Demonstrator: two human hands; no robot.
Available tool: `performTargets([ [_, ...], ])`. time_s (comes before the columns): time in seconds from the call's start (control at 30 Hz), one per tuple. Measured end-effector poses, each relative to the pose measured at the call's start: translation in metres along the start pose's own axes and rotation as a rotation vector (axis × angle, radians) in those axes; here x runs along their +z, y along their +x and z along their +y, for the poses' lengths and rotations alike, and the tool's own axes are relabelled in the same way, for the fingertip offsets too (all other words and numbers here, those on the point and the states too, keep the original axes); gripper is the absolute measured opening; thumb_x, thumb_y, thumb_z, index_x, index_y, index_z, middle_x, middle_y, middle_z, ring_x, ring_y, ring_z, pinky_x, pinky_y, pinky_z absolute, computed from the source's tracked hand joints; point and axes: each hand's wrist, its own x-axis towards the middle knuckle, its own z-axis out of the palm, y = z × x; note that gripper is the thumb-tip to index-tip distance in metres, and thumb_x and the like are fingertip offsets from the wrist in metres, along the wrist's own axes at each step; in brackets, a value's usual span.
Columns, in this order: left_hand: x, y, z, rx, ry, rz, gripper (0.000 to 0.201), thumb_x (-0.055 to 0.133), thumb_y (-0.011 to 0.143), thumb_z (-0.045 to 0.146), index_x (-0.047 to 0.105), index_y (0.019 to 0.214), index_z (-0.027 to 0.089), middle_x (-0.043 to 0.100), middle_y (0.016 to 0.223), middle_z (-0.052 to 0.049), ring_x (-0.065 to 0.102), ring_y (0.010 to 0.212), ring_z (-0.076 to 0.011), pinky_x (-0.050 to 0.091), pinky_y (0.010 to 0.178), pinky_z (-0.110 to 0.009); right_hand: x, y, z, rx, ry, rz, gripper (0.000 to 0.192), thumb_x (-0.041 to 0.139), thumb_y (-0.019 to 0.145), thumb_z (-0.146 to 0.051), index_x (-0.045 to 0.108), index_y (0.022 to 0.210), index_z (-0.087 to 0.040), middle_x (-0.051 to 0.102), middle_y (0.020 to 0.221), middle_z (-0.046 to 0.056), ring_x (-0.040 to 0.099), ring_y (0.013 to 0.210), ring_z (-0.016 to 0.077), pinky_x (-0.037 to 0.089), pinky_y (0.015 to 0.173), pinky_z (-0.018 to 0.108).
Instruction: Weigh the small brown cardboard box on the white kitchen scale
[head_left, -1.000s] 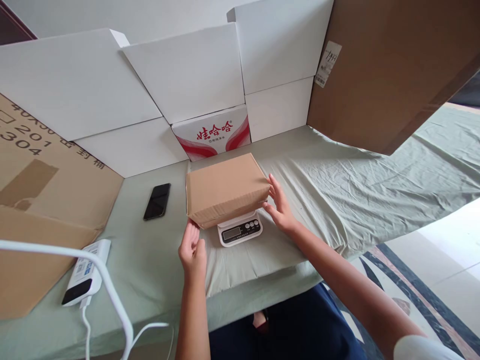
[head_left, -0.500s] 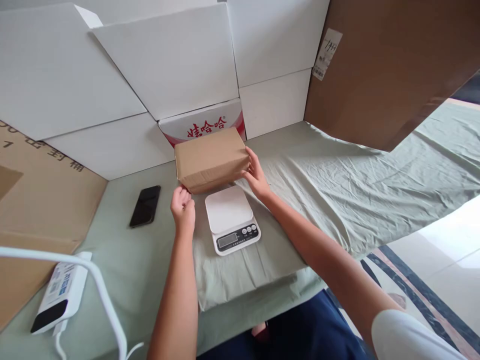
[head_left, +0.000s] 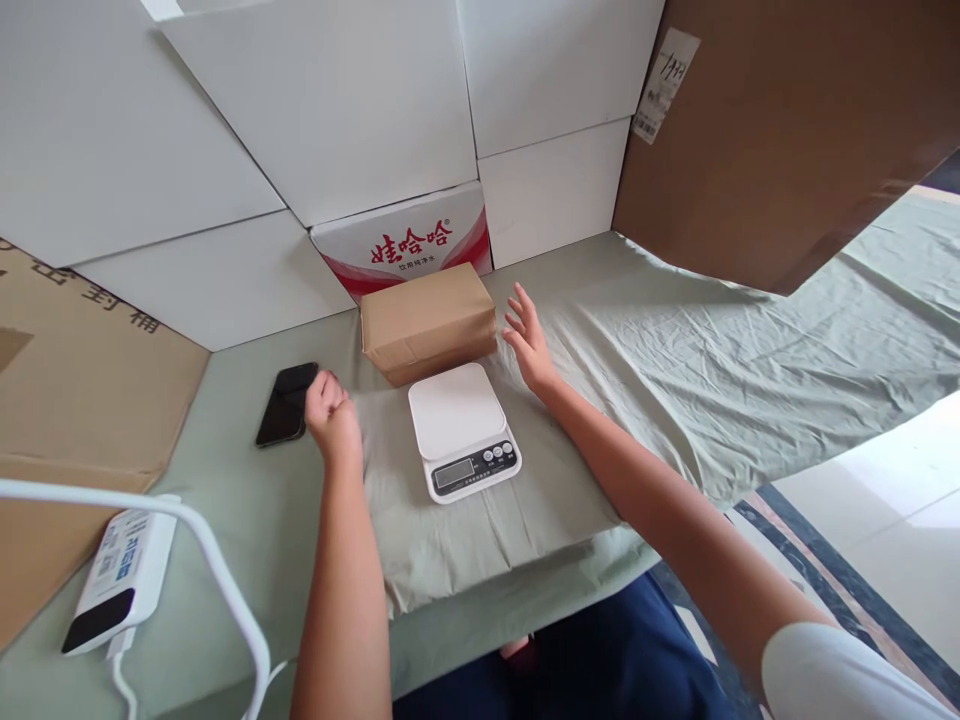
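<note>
A plain brown cardboard box [head_left: 431,318] rests on the cloth behind a white kitchen scale [head_left: 459,412] with a dark display panel. To the right of the box is my right hand [head_left: 529,342], open, its fingers spread and holding nothing. My left hand [head_left: 331,412] is off the box, left of the scale and close to the right edge of a black phone [head_left: 285,404]. Its fingers are curled in, slightly blurred, and nothing shows in them.
White boxes [head_left: 322,110] form a wall at the back, one with red lettering [head_left: 412,245]. Large brown cartons stand left [head_left: 90,380] and right [head_left: 780,130]. A white device [head_left: 124,575] with a white cable [head_left: 217,570] lies at front left on the green cloth [head_left: 645,400].
Both hands have let go of the cardboard box. My left hand has moved left towards the phone, my right hand slightly right. The box now sits down on the cloth.
</note>
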Motion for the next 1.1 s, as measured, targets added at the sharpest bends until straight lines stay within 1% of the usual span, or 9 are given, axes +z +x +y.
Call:
performTargets([
  [0.13,0.011,-0.011,0.003,-0.045,-0.031,-0.177,0.081,0.064,0.061,0.012,0.061,0.142,0.018,0.055,0.157,-0.02,0.048,0.149,-0.0344,0.04,0.122,-0.051,0.005,-0.003,0.005,0.055,0.027,-0.103,0.087,0.063,0.089,-0.059,0.027,0.164,-0.033,0.036,0.171,0.006,0.036,0.158,0.0364,0.034,0.127,0.062],
  [0.23,0.027,-0.02,0.005,-0.069,-0.029,-0.317,0.086,0.066,0.06,0.01,0.06,0.146,0.017,0.051,0.16,-0.019,0.044,0.152,-0.0356,0.037,0.125,-0.049,0.012,-0.004,0.009,0.039,0.03,-0.162,0.089,0.064,0.089,-0.056,0.026,0.165,-0.03,0.036,0.171,0.008,0.044,0.153,0.0345,0.04,0.124,0.057],
  [0.4,0.039,-0.022,0.016,0.001,-0.019,-0.322,0.09,0.068,0.061,0.011,0.055,0.15,0.007,0.049,0.159,-0.024,0.045,0.151,-0.0365,0.036,0.125,-0.046,0.013,-0.003,0.005,-0.049,-0.016,-0.176,0.089,0.059,0.091,-0.066,0.023,0.166,-0.033,0.033,0.172,0.008,0.049,0.148,0.0322,0.049,0.118,0.052],
  [0.5,0.03,-0.035,0.031,0.136,0.018,-0.273,0.083,0.07,0.067,0.014,0.057,0.149,0.01,0.056,0.155,-0.022,0.051,0.147,-0.0356,0.04,0.124,-0.047,0.01,-0.011,-0.01,-0.182,-0.063,-0.148,0.089,0.053,0.093,-0.073,0.018,0.166,-0.035,0.029,0.174,0.007,0.044,0.152,0.0311,0.046,0.121,0.052],
  [0.6,0.008,-0.069,0.046,0.214,0.078,-0.188,0.074,0.07,0.074,0.019,0.06,0.147,0.012,0.064,0.147,-0.02,0.059,0.14,-0.0352,0.044,0.121,-0.049,0.004,-0.038,-0.028,-0.256,-0.145,-0.116,0.087,0.049,0.095,-0.074,0.018,0.166,-0.036,0.029,0.172,0.008,0.037,0.157,0.0312,0.041,0.125,0.052],
  [0.73,-0.027,-0.126,0.051,0.164,0.146,-0.112,0.063,0.07,0.079,0.024,0.065,0.141,0.012,0.072,0.134,-0.019,0.065,0.133,-0.0352,0.05,0.116,-0.05,-0.011,-0.091,-0.039,-0.27,-0.238,-0.122,0.085,0.053,0.096,-0.069,0.017,0.166,-0.038,0.031,0.168,0.01,0.035,0.156,0.0328,0.044,0.121,0.054],
  [0.8,-0.038,-0.145,0.05,0.131,0.152,-0.11,0.06,0.07,0.08,0.025,0.067,0.138,0.013,0.074,0.131,-0.019,0.066,0.132,-0.0352,0.051,0.114,-0.05,-0.017,-0.11,-0.04,-0.26,-0.262,-0.139,0.084,0.053,0.096,-0.067,0.016,0.166,-0.04,0.033,0.165,0.01,0.038,0.153,0.033,0.045,0.12,0.055],
  [0.9,-0.043,-0.155,0.047,0.097,0.136,-0.132,0.06,0.07,0.08,0.023,0.066,0.139,0.014,0.071,0.136,-0.02,0.063,0.135,-0.035,0.052,0.114,-0.049,-0.02,-0.12,-0.043,-0.24,-0.275,-0.152,0.083,0.054,0.096,-0.067,0.018,0.165,-0.04,0.034,0.162,0.011,0.04,0.151,0.0336,0.045,0.119,0.056],
  [1.1,-0.042,-0.151,0.046,0.08,0.124,-0.153,0.063,0.07,0.082,0.023,0.063,0.144,0.014,0.066,0.143,-0.021,0.059,0.138,-0.0359,0.048,0.117,-0.05,-0.019,-0.115,-0.045,-0.216,-0.301,-0.148,0.079,0.052,0.097,-0.066,0.021,0.164,-0.038,0.039,0.157,0.013,0.045,0.145,0.0338,0.049,0.113,0.058],
])
